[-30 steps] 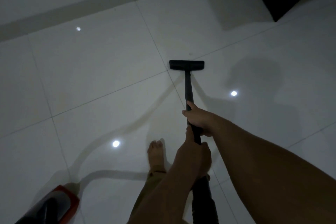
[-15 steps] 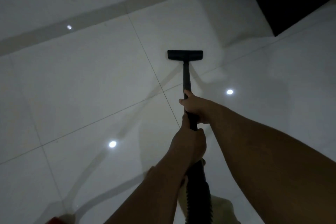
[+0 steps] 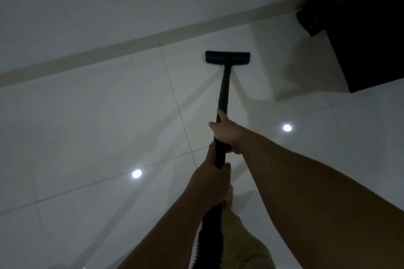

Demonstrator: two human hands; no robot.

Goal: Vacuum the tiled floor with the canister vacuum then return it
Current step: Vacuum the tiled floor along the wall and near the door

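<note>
A black vacuum wand [image 3: 224,91] runs from my hands out to a flat black floor nozzle [image 3: 227,58] resting on the white tiled floor [image 3: 109,116], close to the beige skirting strip. My right hand [image 3: 227,134] grips the wand higher up. Lower on the same wand, my left hand [image 3: 213,181] is closed around it where the ribbed black hose [image 3: 208,231] begins. The canister body is out of view.
A white wall [image 3: 131,6] with a beige skirting strip [image 3: 122,50] stands just beyond the nozzle. A large black piece of furniture [image 3: 367,46] fills the upper right corner. My trouser leg [image 3: 242,244] shows below the hose. Ceiling lights reflect in the tiles.
The nozzle has been pushed forward toward the skirting, and I have stepped forward. The red canister at the lower left and my bare foot have dropped out of view.
</note>
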